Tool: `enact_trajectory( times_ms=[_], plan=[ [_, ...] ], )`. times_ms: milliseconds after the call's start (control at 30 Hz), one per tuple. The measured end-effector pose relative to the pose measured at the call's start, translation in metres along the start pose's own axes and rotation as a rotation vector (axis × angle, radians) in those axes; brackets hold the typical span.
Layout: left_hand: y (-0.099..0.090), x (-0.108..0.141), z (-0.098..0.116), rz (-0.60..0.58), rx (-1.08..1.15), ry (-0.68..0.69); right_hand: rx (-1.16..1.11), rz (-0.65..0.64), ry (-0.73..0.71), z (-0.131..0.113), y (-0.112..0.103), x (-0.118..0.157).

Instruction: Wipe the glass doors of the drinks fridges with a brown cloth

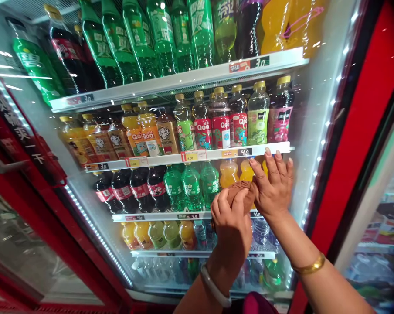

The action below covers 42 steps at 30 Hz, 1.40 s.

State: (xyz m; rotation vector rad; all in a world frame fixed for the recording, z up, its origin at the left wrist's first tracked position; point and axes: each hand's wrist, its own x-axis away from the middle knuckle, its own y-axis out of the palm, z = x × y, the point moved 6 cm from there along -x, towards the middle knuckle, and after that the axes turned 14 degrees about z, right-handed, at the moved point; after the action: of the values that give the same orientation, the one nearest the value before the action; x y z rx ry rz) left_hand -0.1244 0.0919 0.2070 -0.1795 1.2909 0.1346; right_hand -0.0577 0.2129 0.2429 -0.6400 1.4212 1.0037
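Bunched up as it is, the brown cloth (244, 190) points no clear way, its visible part running roughly sideways. It lies under the left hand (232, 213), whose curled fingers grip it, just beside the right hand (273, 185), its fingers extended and slightly apart. Behind, lit shelves (171, 84) of bottles (202, 128) fill a red-framed cooler (355, 113).

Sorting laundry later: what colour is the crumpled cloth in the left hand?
Brown cloth, seen in the head view.
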Motion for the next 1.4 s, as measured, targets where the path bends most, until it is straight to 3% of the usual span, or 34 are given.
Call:
enact_trajectory(
  times_ms=[100, 167, 233, 300, 367, 467, 533, 600, 700, 800, 933, 1067, 1200, 1300, 1400],
  plan=[
    [-0.007, -0.039, -0.002, 0.063, 0.005, -0.074, 0.001, -0.004, 0.014, 0.001, -0.001, -0.001],
    [-0.010, -0.066, 0.002, 0.142, -0.001, -0.049, -0.006, -0.003, 0.016, 0.000, -0.001, -0.001],
    [-0.007, -0.076, 0.005, 0.167, -0.023, 0.017, -0.011, -0.004, 0.014, 0.000, -0.001, -0.001],
    [-0.001, -0.064, 0.007, 0.152, -0.066, 0.089, -0.009, -0.007, 0.017, 0.000, 0.000, 0.000],
    [0.003, -0.034, 0.005, 0.122, -0.111, 0.129, -0.015, -0.007, 0.019, 0.001, 0.000, 0.001],
    [0.004, 0.011, -0.003, 0.061, -0.110, 0.113, -0.027, -0.011, 0.022, 0.001, 0.000, 0.002],
    [0.002, 0.024, -0.007, 0.011, -0.076, 0.090, -0.022, -0.009, 0.021, 0.002, 0.000, 0.001],
    [-0.001, 0.021, -0.009, -0.038, -0.036, 0.031, -0.024, 0.002, 0.015, 0.002, 0.000, -0.001],
    [-0.003, -0.005, -0.011, -0.036, -0.015, -0.102, -0.082, 0.005, 0.043, 0.003, -0.001, -0.004],
    [-0.001, -0.024, -0.007, -0.004, 0.009, -0.221, -0.216, 0.017, 0.192, 0.004, -0.011, 0.000],
    [0.006, -0.021, -0.002, -0.040, 0.158, -0.426, -0.416, 0.012, 0.311, -0.018, -0.038, 0.019],
    [0.017, -0.006, 0.013, -0.284, 0.603, -0.577, -0.433, -0.070, 0.263, -0.042, -0.053, 0.039],
    [0.019, 0.002, 0.019, -0.507, 0.923, -0.704, -0.269, -0.067, 0.285, -0.021, -0.050, 0.046],
    [0.010, -0.011, 0.006, -0.428, 0.819, -0.587, -0.176, -0.056, 0.237, 0.000, -0.046, 0.039],
    [-0.007, -0.039, -0.006, -0.137, 0.471, -0.201, -0.150, -0.054, 0.125, 0.006, -0.040, 0.020]
  ],
)
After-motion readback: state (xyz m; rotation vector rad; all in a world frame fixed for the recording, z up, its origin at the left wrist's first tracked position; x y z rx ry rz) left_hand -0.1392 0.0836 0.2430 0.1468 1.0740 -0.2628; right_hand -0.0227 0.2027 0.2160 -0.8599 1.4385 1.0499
